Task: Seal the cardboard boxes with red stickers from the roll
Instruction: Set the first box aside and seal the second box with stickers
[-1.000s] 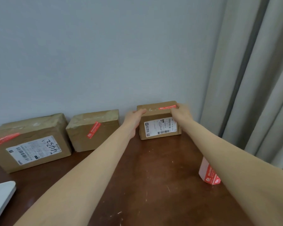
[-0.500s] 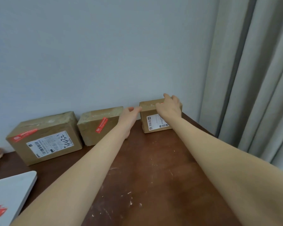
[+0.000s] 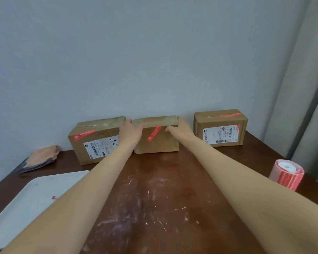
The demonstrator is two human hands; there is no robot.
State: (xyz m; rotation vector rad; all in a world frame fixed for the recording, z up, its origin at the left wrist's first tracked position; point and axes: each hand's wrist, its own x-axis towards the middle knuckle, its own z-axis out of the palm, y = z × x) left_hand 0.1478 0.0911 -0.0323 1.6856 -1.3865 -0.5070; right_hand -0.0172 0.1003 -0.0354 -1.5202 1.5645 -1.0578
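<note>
Middle box [image 3: 156,142]: plain brown cardboard, standing at 12 o'clock on the worktop [image 3: 154,198], back against the wall, held between both hands.
Left hand [image 3: 130,132]: clamped on the middle box's upper corner at its 10 o'clock, thumb lying over the front top edge, fingers gone down the side in the gap next to the left box.
Right hand [image 3: 180,128]: on the opposite upper corner at the box's 2 o'clock, thumb spread onto the front face, fingers reaching up along the side edge; it seems to clasp the corner, though blur leaves the fingers soft.
Red sticker [image 3: 154,133]: stuck slantwise on the middle box's front face, between the two thumbs, running from 7 o'clock up to 1 o'clock.
Left box [image 3: 95,143]: largest of the three, at 11 o'clock, just beside the left hand; a red strip on its upper front and a white shipping label below it.
Right box [image 3: 220,129]: at 1 o'clock, apart from the right hand; a red strip on top, a white label on the front.
Sticker roll [image 3: 286,174]: red and white, standing on end at 3 o'clock near the worktop's edge.
White tray [image 3: 26,202]: at 8 o'clock, under the left forearm.
Curtain [image 3: 305,107]: grey folds hanging at 2 o'clock.
</note>
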